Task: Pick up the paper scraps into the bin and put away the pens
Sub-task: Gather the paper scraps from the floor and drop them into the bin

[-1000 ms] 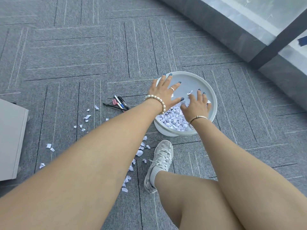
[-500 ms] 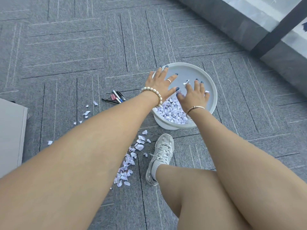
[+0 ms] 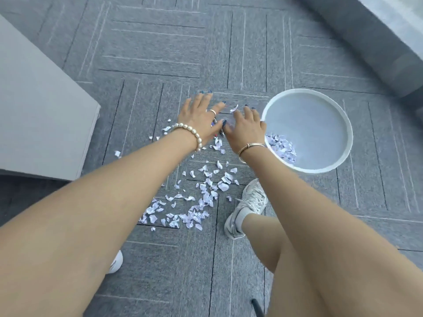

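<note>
White scraps [image 3: 201, 197] littered carpet; both hands [image 3: 225, 126] spread open, empty, perhaps over pens; best cup them together toward bin [image 3: 343, 124].

Lying crumpled and matt: thin paper scraps [image 3: 206, 193] on rough woven carpet floor [image 3: 160, 53]. Gleaming smooth beside the right grip [image 3: 246, 129]: white plastic bin [image 3: 343, 124].

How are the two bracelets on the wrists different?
The left wrist's pearl bracelet is a string of chunky white beads; the right wrist's gold bangle is one thin, smooth metal band. The pearls look pale, the bangle shiny gold. Both sit snug at the wrist.
</note>
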`<state>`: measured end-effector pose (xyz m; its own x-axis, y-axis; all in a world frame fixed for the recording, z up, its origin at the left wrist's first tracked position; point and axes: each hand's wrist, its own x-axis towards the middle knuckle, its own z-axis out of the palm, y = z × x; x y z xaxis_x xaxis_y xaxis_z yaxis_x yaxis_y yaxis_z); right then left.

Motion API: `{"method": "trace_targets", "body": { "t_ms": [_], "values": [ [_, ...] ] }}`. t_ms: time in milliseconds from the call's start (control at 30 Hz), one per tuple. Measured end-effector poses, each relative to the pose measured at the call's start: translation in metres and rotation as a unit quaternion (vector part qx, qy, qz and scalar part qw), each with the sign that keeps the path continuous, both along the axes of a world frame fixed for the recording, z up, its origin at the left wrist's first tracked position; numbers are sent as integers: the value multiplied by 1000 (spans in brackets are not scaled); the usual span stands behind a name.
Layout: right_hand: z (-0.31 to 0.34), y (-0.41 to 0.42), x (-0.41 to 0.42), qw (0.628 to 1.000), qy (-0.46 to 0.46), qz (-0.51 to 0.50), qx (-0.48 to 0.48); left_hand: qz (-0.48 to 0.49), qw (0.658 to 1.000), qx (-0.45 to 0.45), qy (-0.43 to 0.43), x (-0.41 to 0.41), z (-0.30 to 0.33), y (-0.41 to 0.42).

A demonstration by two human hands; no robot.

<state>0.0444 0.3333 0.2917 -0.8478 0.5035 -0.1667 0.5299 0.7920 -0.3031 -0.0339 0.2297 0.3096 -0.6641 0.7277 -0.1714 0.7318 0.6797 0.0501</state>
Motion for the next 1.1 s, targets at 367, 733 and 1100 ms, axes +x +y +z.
{"method": "trace_targets", "body": {
  "t_ms": [367,733,1100],
  "values": [
    [-127,-134,-51,979,-122,154,-45,119,987,-84,-72,-53,-109,-182],
    [-264,-184,-59,962,-135,234,-30,63,989,-82,-110,-61,-249,-273],
    [-313,-179,-26,977,-58,207,2,110,981,-79,-137,-26,-316,-278]
  ]
}}
